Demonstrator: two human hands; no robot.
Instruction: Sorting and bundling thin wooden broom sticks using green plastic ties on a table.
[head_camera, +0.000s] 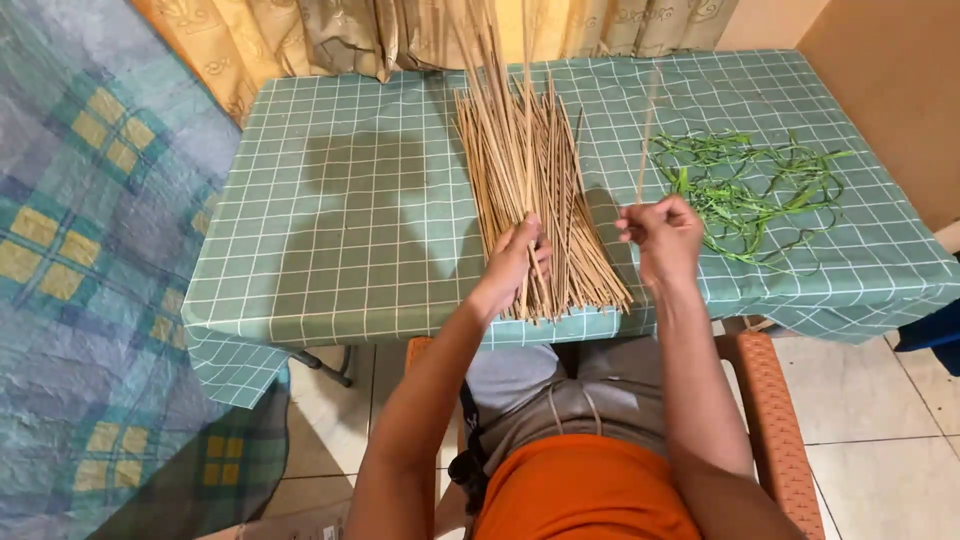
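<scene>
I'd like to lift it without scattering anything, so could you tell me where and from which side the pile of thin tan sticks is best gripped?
Probably at the near ends of the pile of sticks, from the table's front edge: there they lie side by side and overhang slightly, where the left hand already rests.

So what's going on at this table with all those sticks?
A seated person is working at a table covered in a green checked cloth. The left hand rests on a pile of thin tan sticks, gripping a few. The right hand holds up a single thin stick, pinched between the fingers. A loose tangle of green leaf strips lies on the cloth to the right.
</scene>
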